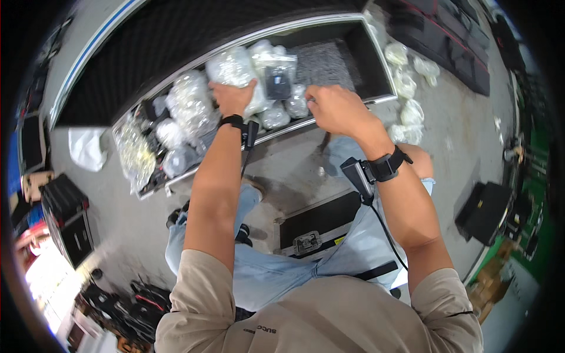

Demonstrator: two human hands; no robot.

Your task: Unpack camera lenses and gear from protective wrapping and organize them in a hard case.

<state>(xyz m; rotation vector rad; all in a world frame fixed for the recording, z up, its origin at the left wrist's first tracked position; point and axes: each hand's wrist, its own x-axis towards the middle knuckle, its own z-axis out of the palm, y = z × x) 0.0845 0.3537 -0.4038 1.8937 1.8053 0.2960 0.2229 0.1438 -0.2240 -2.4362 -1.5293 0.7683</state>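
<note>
A long, black-lined flight case (376,73) with metal edging stands open before me, filled with bundles in clear wrap. My left hand (232,97) grips the near side of a large bubble-wrapped bundle (231,66), thumb and fingers spread round it. My right hand (336,109) is curled closed over the case's near edge, beside a small wrapped bundle (297,102). What its fingers hold, if anything, is hidden. Between the hands, a clear zip bag with a dark device (278,81) lies on other bundles. Another tall bubble-wrapped bundle (191,103) is left of my left hand.
Crumpled clear plastic bags (406,82) lie on the floor right of the case, near a black padded bag (441,35). A white plastic sheet (87,149) is at the left. Between my legs sits a black case (321,226) with a metal latch.
</note>
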